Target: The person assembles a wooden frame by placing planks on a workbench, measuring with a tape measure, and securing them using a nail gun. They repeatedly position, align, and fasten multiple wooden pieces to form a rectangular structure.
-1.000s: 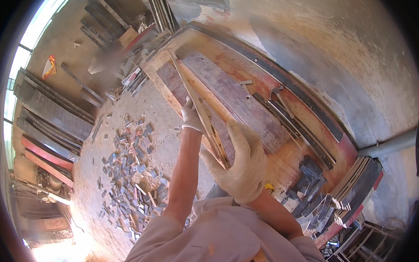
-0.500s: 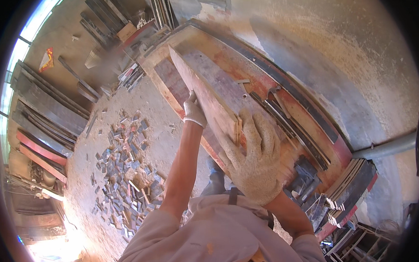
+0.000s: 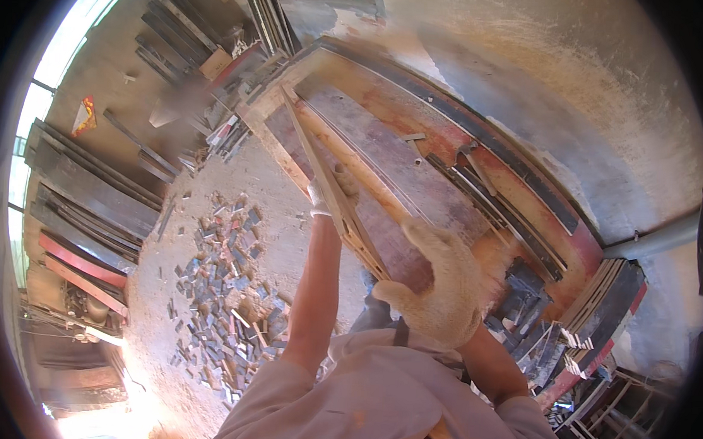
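A long, narrow wooden board (image 3: 316,158) stands on edge, slanting from the far left of the workbench toward my body. My left hand (image 3: 329,194), in a pale work glove, is closed round it, with fingers over the right face. By its near end, my gloved right hand (image 3: 442,281) is open, thumb spread from the curved fingers and nothing between them. Whether the thumb touches the board's end I cannot tell. Beneath lie flat reddish-grey boards (image 3: 370,135) on the orange-stained workbench (image 3: 486,251).
Many small dark offcuts (image 3: 229,293) litter the floor at left. Thin dark strips (image 3: 499,217) lie on the bench's right side. Stacked boards (image 3: 604,306) stand at the right, and planks (image 3: 97,180) lean along the left wall. A grey pipe (image 3: 653,239) crosses the right wall.
The board has turned from showing its broad face to standing nearly edge-up. My right hand has come off its near end and moved slightly right. My left hand keeps its hold.
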